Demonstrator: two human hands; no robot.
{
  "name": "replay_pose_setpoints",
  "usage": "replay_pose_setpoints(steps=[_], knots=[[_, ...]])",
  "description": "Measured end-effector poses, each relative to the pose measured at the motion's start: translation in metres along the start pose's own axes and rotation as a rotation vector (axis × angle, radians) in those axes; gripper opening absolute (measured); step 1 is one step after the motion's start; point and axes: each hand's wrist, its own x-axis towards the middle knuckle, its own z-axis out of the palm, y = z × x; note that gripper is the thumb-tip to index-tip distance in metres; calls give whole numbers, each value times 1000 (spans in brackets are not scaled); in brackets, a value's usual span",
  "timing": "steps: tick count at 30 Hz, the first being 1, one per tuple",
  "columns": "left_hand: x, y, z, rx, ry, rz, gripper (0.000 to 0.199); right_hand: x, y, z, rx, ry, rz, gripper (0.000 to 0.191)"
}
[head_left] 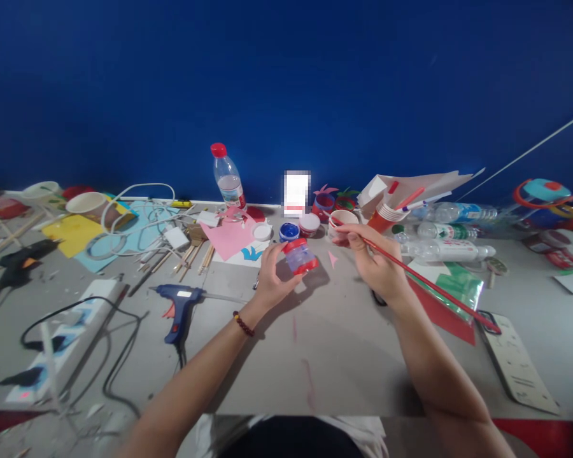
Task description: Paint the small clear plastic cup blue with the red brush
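Note:
My left hand (273, 280) grips a small clear plastic piece (300, 256) by its side; it has red bands at both ends and a bluish middle. A long red paintbrush (424, 280) is pinched in my right hand (375, 261). Its front end reaches to a white paper cup (342, 222), though the bristles are hard to make out. Just beyond the plastic piece stand an uncapped jar of blue paint (289, 231) and a jar with a pale top (309, 224). To their left lies a round white lid (261, 231).
A blue glue gun (180, 308) and a white power strip (69, 340) with trailing cables lie at left. A red-capped bottle (228, 178) stands behind pink paper. Red paper cups (383, 218), several plastic bottles (451, 249) and a phone (520, 366) are at right.

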Motion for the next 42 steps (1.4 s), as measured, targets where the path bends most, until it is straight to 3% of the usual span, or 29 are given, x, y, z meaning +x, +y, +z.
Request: replay_pose_setpoints(steps=[4,6,9,12,19,30,35,42], knots=[[0,2,-1,-36,29,20,66,3,18,-2,-140,-260,-72,21],[0,2,-2,-26,46,51,67,4,22,-1,-168,-420,-77,38],[-1,2,-3,-5,50,90,69,4,21,2,-184,-581,25,61],[0,2,-3,5,32,138,69,5,21,3,-186,-650,99,62],[0,3,-4,-2,-28,218,69,4,27,4,-242,-690,76,53],[-1,3,-2,5,-106,166,77,-3,34,9,-356,-584,-64,58],[-2,3,-2,47,-120,192,89,-7,31,14,-459,-549,-164,51],[-3,4,-1,136,-156,177,84,-10,20,21,-559,-526,-217,41]])
